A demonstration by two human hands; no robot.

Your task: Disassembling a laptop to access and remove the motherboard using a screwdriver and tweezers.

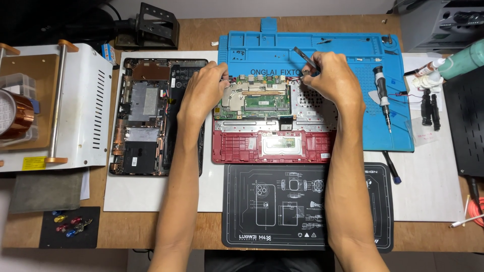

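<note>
Both forearms outstretched; right hand [333, 75] pinching tweezers [305, 58], left hand [204, 90] flat on motherboard [254, 100].

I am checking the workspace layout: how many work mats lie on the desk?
3. A blue mat lies at the back under the red opened laptop, a black mat at the front edge, and a small black mat front-left. More may be hidden.

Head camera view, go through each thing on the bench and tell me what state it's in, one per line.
Red laptop base: opened up, circuit board exposed.
Black laptop shell: opened, insides showing, lying flat.
Left hand: resting on the board's left edge.
Right hand: grip closed on tweezers.
Tweezers: held, tips down at the board's top edge.
Electric screwdriver: lying unused on the blue mat.
</note>
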